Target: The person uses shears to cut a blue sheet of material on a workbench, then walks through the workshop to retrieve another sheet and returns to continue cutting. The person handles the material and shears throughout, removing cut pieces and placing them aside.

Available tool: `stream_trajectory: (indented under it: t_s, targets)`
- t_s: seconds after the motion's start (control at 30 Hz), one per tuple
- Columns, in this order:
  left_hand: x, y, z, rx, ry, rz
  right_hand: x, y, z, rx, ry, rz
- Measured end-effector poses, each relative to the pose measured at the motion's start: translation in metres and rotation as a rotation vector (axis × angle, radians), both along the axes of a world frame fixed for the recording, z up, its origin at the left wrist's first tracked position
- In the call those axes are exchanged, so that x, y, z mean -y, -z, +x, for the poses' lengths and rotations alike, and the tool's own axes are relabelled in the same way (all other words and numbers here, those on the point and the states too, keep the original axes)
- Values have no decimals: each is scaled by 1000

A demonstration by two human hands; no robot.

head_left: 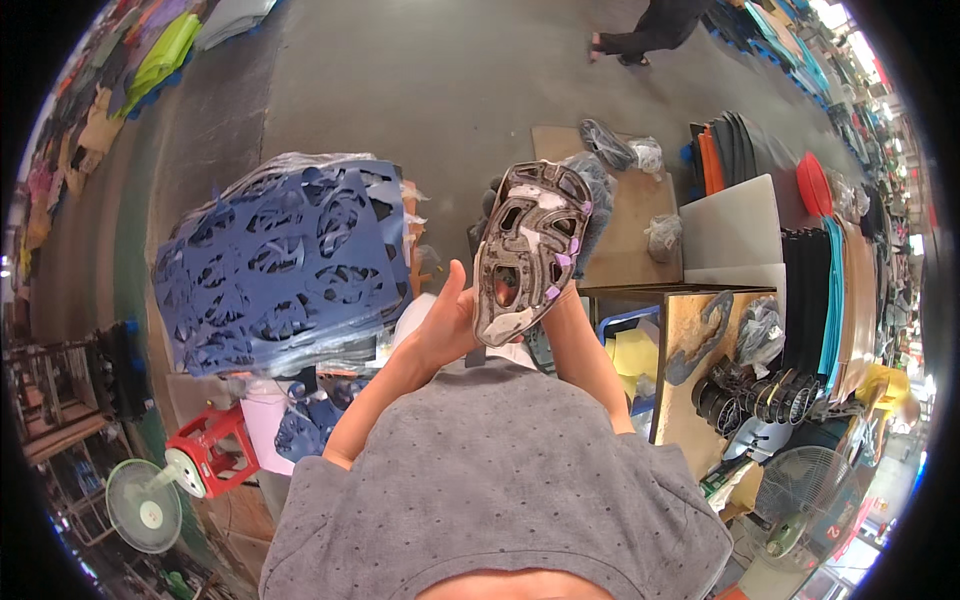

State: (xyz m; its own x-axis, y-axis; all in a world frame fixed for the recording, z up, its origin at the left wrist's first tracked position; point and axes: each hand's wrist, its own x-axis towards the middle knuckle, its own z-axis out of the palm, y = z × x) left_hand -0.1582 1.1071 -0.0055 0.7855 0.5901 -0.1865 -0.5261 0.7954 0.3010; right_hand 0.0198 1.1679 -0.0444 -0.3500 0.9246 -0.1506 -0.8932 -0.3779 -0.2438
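In front of my chest I hold a cutting die, a long, rounded dark brown piece with ridged outlines and several openings. White and purple patches show on its face. My left hand supports its lower left edge, thumb raised beside it and the fingers hidden behind. At the lower right edge is my right hand, mostly covered by the die. Skin shows through one lower opening. Left of the die lies a stack of blue sheets full of cut-out shapes. Dark grey cut pieces sit just behind the die.
A brown board carries plastic-wrapped bundles. To my right, several black cutting dies rest beside a brown cabinet, with upright sheets beyond. A red stool and fan stand lower left. Someone's legs cross the far floor.
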Motion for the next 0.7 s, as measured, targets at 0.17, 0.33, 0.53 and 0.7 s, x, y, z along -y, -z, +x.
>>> stream_trajectory:
  t_s: [0.17, 0.33, 0.53, 0.7]
  targets:
    - [-44, -1, 20, -91, 69, -103, -47, -9, 24, 20, 57, -2]
    - [-115, 2, 37, 402, 214, 111, -97, -8, 42, 31, 143, -8]
    - [-208, 17, 59, -253, 374, 145, -148, 1, 79, 43, 374, -8]
    - [-283, 36, 88, -77, 671, 95, -136, 9, 90, 4, 782, -20]
